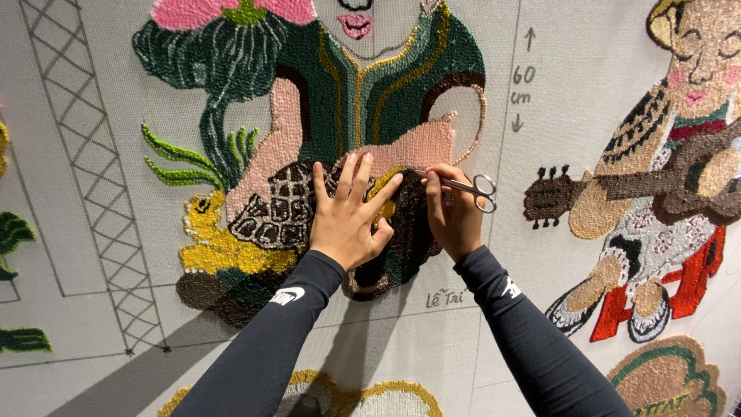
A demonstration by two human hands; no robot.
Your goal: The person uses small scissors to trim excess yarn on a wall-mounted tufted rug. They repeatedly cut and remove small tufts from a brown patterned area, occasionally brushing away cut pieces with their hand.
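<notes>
Left hand (349,215): fingers spread flat, gripping nothing, on multicoloured tufted yarn figure panel (363,100), frame centre | Right hand (451,212): closed round small silver metal scissors (469,188), blades at yellow-brown pile | Upper right: tufted guitarist figure (664,177)

Bright, even light is falling from upper right, casting soft arm shadows toward lower left; edges are bending slightly.
</notes>
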